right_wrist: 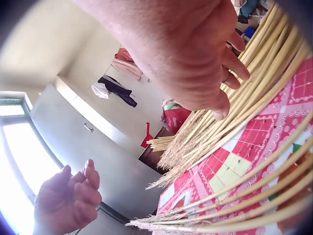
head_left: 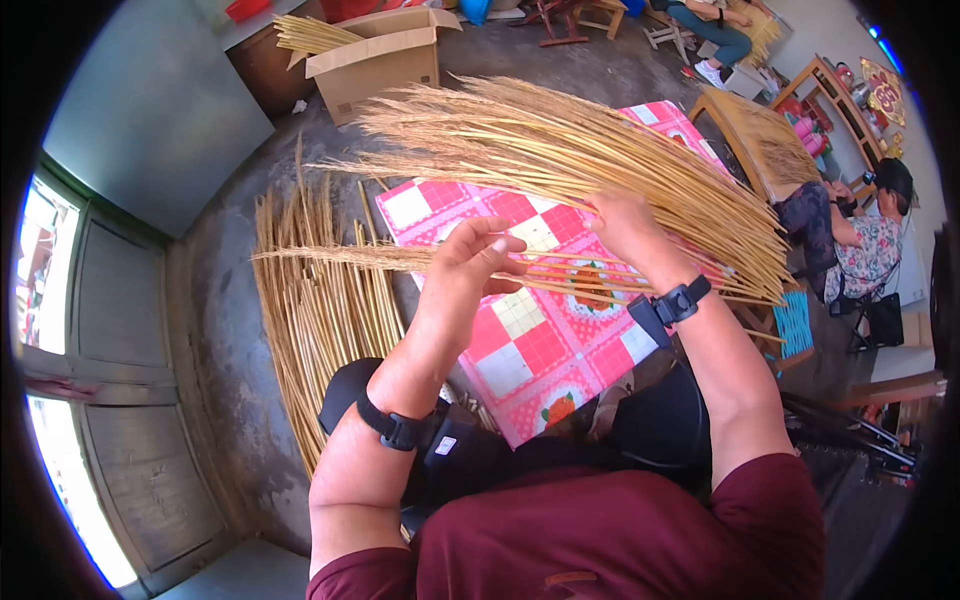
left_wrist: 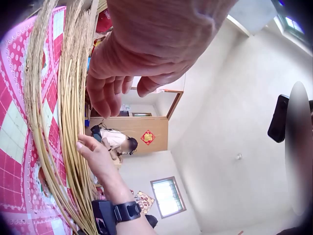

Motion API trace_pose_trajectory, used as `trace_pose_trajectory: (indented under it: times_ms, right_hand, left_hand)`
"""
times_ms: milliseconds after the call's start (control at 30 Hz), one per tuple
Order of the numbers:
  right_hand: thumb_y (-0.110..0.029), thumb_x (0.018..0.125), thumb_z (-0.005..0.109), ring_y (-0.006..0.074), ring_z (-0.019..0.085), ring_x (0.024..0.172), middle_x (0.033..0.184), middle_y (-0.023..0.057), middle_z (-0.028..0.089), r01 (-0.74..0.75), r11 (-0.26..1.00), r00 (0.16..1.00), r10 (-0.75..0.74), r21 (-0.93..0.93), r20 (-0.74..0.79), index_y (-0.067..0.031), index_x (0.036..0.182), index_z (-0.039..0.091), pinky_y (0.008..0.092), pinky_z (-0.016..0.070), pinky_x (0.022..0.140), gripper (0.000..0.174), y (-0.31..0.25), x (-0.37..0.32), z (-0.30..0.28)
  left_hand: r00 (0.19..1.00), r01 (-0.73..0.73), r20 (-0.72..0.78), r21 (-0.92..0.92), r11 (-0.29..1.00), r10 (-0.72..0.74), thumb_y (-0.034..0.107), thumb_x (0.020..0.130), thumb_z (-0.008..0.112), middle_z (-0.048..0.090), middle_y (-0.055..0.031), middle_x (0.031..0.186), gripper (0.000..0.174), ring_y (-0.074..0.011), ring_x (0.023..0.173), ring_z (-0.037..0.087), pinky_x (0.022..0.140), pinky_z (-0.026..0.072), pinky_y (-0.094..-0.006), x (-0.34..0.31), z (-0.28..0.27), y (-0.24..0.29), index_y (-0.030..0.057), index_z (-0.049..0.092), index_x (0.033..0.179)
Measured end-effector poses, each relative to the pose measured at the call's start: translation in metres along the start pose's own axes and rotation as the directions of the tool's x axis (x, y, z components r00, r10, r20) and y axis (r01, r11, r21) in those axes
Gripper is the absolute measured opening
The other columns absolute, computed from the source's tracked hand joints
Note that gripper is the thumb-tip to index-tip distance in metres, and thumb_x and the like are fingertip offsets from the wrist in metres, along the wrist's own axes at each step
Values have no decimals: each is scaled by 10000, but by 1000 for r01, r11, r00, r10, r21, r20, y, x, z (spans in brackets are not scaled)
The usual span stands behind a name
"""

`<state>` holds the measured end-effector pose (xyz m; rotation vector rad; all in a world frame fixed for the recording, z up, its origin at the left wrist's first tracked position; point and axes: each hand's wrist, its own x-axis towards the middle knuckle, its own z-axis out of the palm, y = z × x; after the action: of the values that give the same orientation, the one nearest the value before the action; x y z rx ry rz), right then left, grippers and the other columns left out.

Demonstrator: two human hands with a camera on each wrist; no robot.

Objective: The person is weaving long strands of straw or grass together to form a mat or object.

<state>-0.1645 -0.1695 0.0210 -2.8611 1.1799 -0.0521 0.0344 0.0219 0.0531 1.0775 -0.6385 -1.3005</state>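
Note:
A large bundle of dry reed stalks with feathery heads (head_left: pixel 580 145) lies across the pink checked tablecloth (head_left: pixel 510 340). My right hand (head_left: pixel 628 232) is at its near edge. In the right wrist view, the right fingertips (right_wrist: pixel 234 81) rest against the stalks, loosely bent. A thinner bunch of reeds (head_left: pixel 345 256) lies nearer me, its heads pointing left. My left hand (head_left: pixel 472 262) is over this bunch; in the right wrist view the left hand (right_wrist: pixel 68 200) is raised, fingers loosely bent, holding nothing.
More reeds (head_left: pixel 325 300) lie on the floor at left, beside the table. A cardboard box (head_left: pixel 375 70) with cut stalks stands behind. At right a seated person (head_left: pixel 865 230) is near a wooden table (head_left: pixel 745 140); another person sits at the back.

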Motion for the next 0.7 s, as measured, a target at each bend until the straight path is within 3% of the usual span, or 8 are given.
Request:
trace_pose_trajectory:
  times_ms: [167,333,367,567,700]
  right_hand:
    - [-272,826,632,326,606,1019,1030,189,652,-165,986,974,167,-29,150,-87,1089,636,457,446,868,321,19,-44,-22]
    - [-300,835,625,333,618,989,1012,179,658,-352,920,866,389,-170,313,-92,1043,656,441,473,842,295,25,-69,-51]
    - [-319,844,616,336,625,965,1009,179,658,-276,933,897,336,-232,286,-87,1026,660,442,478,825,298,21,-77,-60]
    - [-305,852,604,339,618,976,1018,186,653,-260,963,961,251,66,115,-85,1075,646,435,479,826,317,3,-94,-96]
    - [-310,857,614,325,640,905,964,172,669,-221,971,969,208,94,130,-80,1116,634,410,497,785,347,1,-82,-95]
  left_hand:
    - [1000,-24,11,76,997,23,146,942,512,624,-118,1032,256,-185,858,622,730,527,-313,4,8,-3,26,504,1169]
    - [998,-58,24,63,996,56,141,932,501,618,-124,1033,260,-196,842,615,728,528,-331,24,7,-17,25,505,1165]
    - [998,-69,16,71,995,68,138,933,497,618,-126,1032,258,-197,842,613,724,529,-332,28,7,-19,23,508,1163]
    - [995,-75,-55,104,992,81,119,937,475,619,-146,1023,270,-205,837,615,702,537,-330,46,23,-37,4,513,1178]
    - [992,-99,-65,140,985,109,64,902,482,632,-134,970,239,-190,761,629,633,534,-301,51,31,-41,14,522,1133]
